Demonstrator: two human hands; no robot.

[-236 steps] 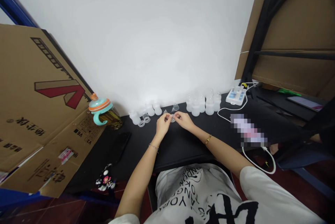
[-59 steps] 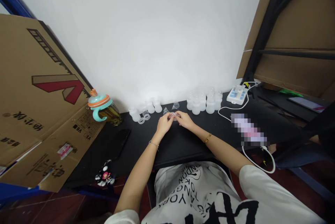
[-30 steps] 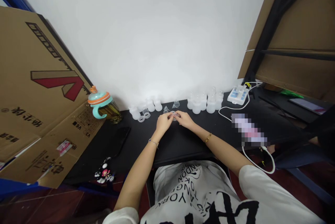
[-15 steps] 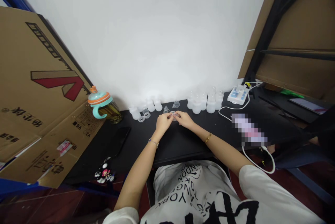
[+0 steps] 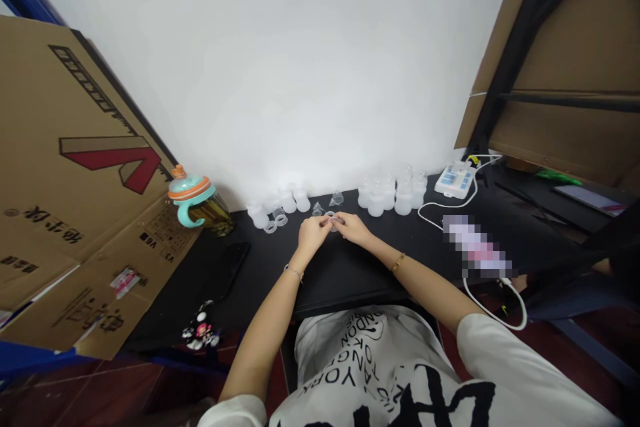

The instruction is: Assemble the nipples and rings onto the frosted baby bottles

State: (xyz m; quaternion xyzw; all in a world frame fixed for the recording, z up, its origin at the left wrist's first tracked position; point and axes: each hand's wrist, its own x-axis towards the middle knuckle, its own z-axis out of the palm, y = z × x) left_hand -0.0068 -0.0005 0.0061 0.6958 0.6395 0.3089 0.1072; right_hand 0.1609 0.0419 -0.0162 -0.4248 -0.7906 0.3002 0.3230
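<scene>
A small clear piece (image 5: 330,214), apparently ring-shaped, sits at the meeting point of both hands, on or just above the black table (image 5: 327,274); which of the two cannot be told. The left hand (image 5: 314,232) pinches it from nine o'clock and the right hand (image 5: 354,229) from three, thumbs and fingertips drawn close around it. Just what the tips press is too small to see.

The step in hand looks like close fingertip work on this one piece, perhaps seating or turning a part in its rim. The next move seems to call for an even, light pressure from both sides, with the piece kept level; slick plastic could slip if one side pushes harder.

Taking the piece as centre, with twelve toward the wall, one clear cone-like part (image 5: 317,209) lies near at ten o'clock and another (image 5: 337,198) near one. Two clear rings (image 5: 271,227) lie at nine, beside a few frosted bottles (image 5: 259,216) between nine and ten. A group of bottles with clear domed tops (image 5: 376,203) stands between two and three. Farther out are a teal-lidded jug (image 5: 191,197) past nine, a dark phone (image 5: 231,270) at eight and a white power strip (image 5: 454,180) beyond two.
</scene>
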